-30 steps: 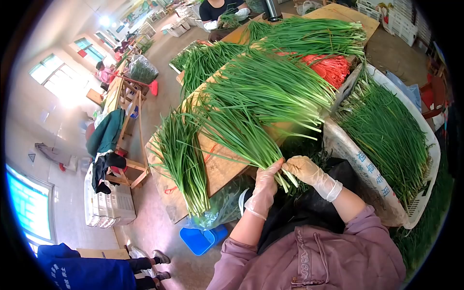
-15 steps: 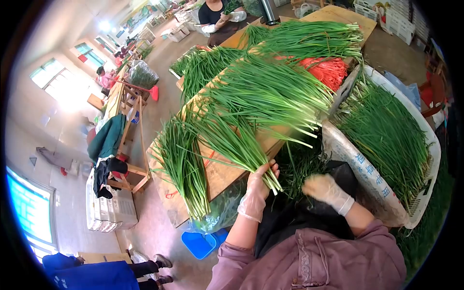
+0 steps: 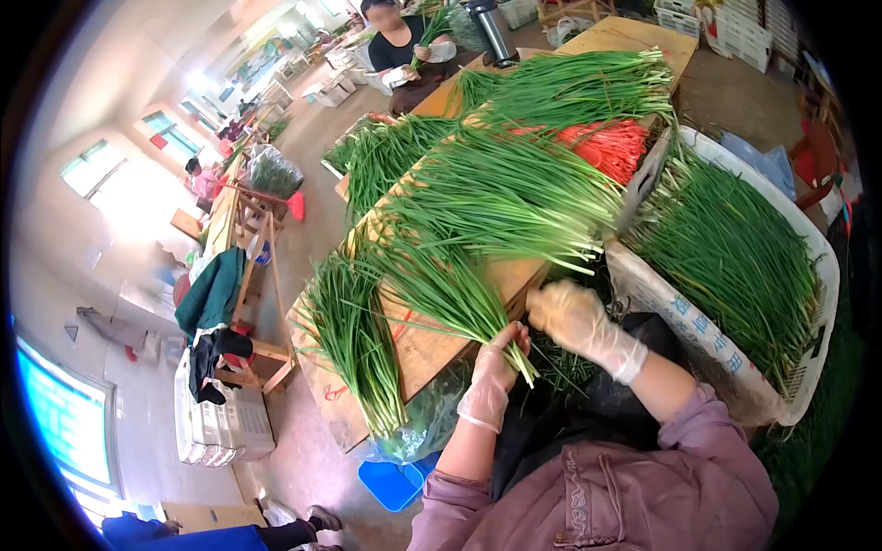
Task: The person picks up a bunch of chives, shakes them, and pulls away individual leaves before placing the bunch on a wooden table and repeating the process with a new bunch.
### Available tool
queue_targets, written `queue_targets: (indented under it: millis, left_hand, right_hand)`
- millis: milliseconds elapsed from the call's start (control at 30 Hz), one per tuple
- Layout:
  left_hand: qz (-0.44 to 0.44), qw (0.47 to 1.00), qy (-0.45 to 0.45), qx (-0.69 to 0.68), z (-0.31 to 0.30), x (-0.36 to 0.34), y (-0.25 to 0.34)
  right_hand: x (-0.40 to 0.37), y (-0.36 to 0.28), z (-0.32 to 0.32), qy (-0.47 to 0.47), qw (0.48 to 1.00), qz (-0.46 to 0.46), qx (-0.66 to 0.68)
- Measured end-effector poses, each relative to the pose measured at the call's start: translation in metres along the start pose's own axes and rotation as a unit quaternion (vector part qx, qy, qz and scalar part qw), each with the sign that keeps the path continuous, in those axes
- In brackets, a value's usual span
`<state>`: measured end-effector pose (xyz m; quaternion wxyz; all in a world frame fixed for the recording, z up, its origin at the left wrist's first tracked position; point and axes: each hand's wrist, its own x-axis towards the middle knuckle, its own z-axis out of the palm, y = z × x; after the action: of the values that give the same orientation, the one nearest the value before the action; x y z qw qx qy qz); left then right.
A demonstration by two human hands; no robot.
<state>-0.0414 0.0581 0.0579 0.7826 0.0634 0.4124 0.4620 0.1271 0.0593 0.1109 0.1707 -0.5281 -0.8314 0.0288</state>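
Observation:
My left hand, in a clear plastic glove, is closed round the white stem ends of a bunch of green chives. The bunch's leaves lie across the wooden table. To the right of it is my gloved right hand, raised near the table edge and smeared by motion. Its fingers look bent, but whether they hold anything cannot be made out. A separate chive bunch lies left of the held one. Behind my hands spreads a large chive pile.
On my right stands a white plastic crate filled with chives. Red ties lie between piles. A steel flask stands at the back, near a seated person holding chives. A blue dustpan rests on the floor.
My right hand has moved up and left, from over the dark apron to near the table edge. My left hand still grips the chives. The seated person shows more fully as the view shifts.

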Motion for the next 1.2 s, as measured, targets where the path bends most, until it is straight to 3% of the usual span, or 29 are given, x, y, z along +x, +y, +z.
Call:
queue_targets:
  millis: [100, 167, 233, 267, 300, 367, 433, 500, 567, 600, 633, 700, 767, 867, 933, 967, 1033, 1100, 1167, 1200]
  left_hand:
    - [-0.015, 1.0, -0.007, -0.017, 0.008, -0.005, 0.009]
    - [0.012, 0.992, -0.121, -0.038, 0.03, -0.03, 0.021]
    - [0.076, 0.978, -0.187, -0.058, 0.037, -0.042, 0.028]
    - [0.087, 0.974, -0.201, -0.066, 0.038, -0.046, 0.03]
    - [0.088, 0.974, -0.198, -0.068, 0.036, -0.046, 0.03]
    - [0.092, 0.988, -0.107, -0.054, 0.032, -0.045, 0.027]
    - [0.082, 0.996, -0.035, -0.029, 0.017, -0.033, 0.019]
    - [0.067, 0.997, 0.019, -0.029, -0.004, -0.02, 0.008]
    - [0.08, 0.996, 0.048, -0.006, -0.013, -0.02, 0.0]
    - [0.098, 0.993, 0.064, 0.03, -0.012, -0.025, -0.001]
    - [0.116, 0.988, 0.078, 0.066, -0.012, -0.027, -0.001]
    - [0.124, 0.986, 0.09, 0.072, -0.016, -0.027, -0.003]
    - [0.139, 0.98, 0.101, 0.098, -0.016, -0.024, -0.004]
    - [0.149, 0.981, 0.093, 0.084, -0.012, -0.019, -0.009]
    - [0.13, 0.985, 0.078, 0.087, -0.01, -0.019, -0.008]
    - [0.118, 0.986, 0.069, 0.092, -0.013, -0.015, -0.008]
    - [0.097, 0.991, 0.056, 0.069, -0.003, -0.02, -0.006]
    - [0.09, 0.992, 0.052, 0.065, -0.007, -0.017, -0.005]
    - [0.084, 0.994, 0.041, 0.05, -0.015, -0.008, -0.008]
    - [0.073, 0.995, 0.038, 0.062, -0.015, -0.006, -0.008]
  right_hand:
    - [0.021, 0.039, 0.001, 0.114, 0.973, 0.105, -0.169]
    - [0.041, 0.072, 0.023, 0.096, 0.962, 0.122, -0.223]
    - [0.055, 0.085, 0.004, 0.014, 0.978, 0.081, -0.192]
    - [0.058, 0.083, -0.007, 0.027, 0.979, 0.062, -0.192]
    - [0.057, 0.068, -0.027, 0.025, 0.979, 0.059, -0.192]
    - [0.049, 0.033, -0.069, 0.115, 0.977, 0.057, -0.17]
    - [0.034, 0.011, -0.069, 0.19, 0.961, 0.013, -0.199]
    - [0.016, -0.004, -0.049, 0.145, 0.981, 0.019, -0.124]
    - [-0.004, -0.012, -0.038, 0.025, 1.0, -0.005, 0.018]
    - [-0.009, 0.004, -0.018, -0.015, 0.982, -0.039, 0.183]
    - [-0.014, 0.01, -0.007, 0.064, 0.963, -0.016, 0.261]
    - [-0.022, 0.024, 0.001, 0.111, 0.955, 0.083, 0.261]
    - [-0.032, 0.033, 0.007, 0.18, 0.933, 0.118, 0.287]
    - [-0.043, 0.044, 0.025, 0.157, 0.924, 0.161, 0.308]
    - [-0.047, 0.043, 0.027, 0.008, 0.918, 0.198, 0.343]
    - [-0.046, 0.039, 0.026, 0.008, 0.918, 0.198, 0.343]
    - [-0.043, 0.025, 0.019, 0.277, 0.92, 0.159, 0.228]
    - [-0.045, 0.032, 0.026, 0.291, 0.898, 0.176, 0.281]
    - [-0.046, 0.054, 0.051, 0.199, 0.899, 0.17, 0.351]
    - [-0.043, 0.052, 0.049, 0.104, 0.833, 0.23, 0.493]
